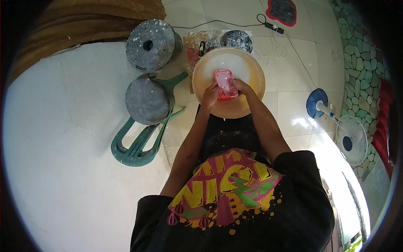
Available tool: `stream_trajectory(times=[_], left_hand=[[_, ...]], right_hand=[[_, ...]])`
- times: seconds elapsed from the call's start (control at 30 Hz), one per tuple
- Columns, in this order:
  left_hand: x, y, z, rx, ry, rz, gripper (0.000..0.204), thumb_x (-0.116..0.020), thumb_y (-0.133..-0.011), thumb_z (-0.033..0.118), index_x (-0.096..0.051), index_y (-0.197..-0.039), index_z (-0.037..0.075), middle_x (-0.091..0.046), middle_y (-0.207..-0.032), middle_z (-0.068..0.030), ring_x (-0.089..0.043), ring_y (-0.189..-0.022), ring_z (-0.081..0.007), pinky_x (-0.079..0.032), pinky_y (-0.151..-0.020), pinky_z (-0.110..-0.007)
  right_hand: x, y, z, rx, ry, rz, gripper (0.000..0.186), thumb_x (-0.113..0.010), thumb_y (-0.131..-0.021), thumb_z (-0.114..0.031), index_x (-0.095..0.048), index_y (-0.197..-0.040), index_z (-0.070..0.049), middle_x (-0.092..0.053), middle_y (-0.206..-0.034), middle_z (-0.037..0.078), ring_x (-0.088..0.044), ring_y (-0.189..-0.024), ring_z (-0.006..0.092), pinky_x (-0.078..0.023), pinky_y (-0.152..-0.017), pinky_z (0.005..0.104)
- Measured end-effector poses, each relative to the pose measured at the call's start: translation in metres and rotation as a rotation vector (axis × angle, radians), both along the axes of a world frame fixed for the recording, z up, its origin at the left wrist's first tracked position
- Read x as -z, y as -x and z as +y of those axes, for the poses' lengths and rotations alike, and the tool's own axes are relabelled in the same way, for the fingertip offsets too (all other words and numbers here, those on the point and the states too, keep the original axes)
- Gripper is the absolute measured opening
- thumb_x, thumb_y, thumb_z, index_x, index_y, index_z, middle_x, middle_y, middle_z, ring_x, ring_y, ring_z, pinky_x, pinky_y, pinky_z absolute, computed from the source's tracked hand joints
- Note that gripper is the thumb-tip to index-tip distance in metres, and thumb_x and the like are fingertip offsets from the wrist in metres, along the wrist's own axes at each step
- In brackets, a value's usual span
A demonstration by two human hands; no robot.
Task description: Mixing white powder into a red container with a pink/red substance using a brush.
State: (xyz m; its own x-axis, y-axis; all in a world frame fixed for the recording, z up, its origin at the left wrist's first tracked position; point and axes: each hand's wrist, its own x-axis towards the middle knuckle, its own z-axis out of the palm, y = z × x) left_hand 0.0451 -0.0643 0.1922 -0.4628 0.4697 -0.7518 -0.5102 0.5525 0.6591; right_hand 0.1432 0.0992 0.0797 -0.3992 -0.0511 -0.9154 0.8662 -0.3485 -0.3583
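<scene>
From the single head view, looking down, I see a red tray (225, 82), filmed with something pale pinkish-white, just above the middle of the frame, over a wide cream basin (260, 82) with whitish stuff inside. Whether the tray touches the basin's contents I cannot tell.

To my eye, the coating could be slick; if the grip slackens on one side, the tray may tip or slide down into the basin and splash. The basin sits close against the person's dark-trousered legs, so a knee bump could jolt it, and I can't make out what bears its weight.

Both forearms reach up from the lower middle of the frame and draw together toward the tray. The left hand (210, 96) grasps its lower-left edge, the right hand (243, 86) its right edge; the fingers are closed on it from both sides, though those underneath are hidden from me.

At upper left stand a paint-spotted grey drum (147, 31) and a green chair (133, 158); a fan (352, 140) is at far right.
</scene>
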Motion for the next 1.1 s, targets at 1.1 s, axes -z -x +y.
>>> stream_trajectory(times=[1.1], left_hand=[[-0.054,0.010,0.016,-0.086,-0.112,-0.135,0.073,-0.046,-0.090,0.060,-0.035,-0.145,0.012,-0.052,-0.132,-0.0100,-0.056,-0.109,-0.0229,-0.045,-0.089,-0.038]], right_hand=[[-0.208,-0.012,0.042,-0.084,-0.975,0.390,0.038,-0.057,-0.086,-0.017,-0.052,-0.121,-0.003,-0.065,-0.085,0.027,-0.064,-0.082,0.0436,-0.051,-0.072,0.0485]])
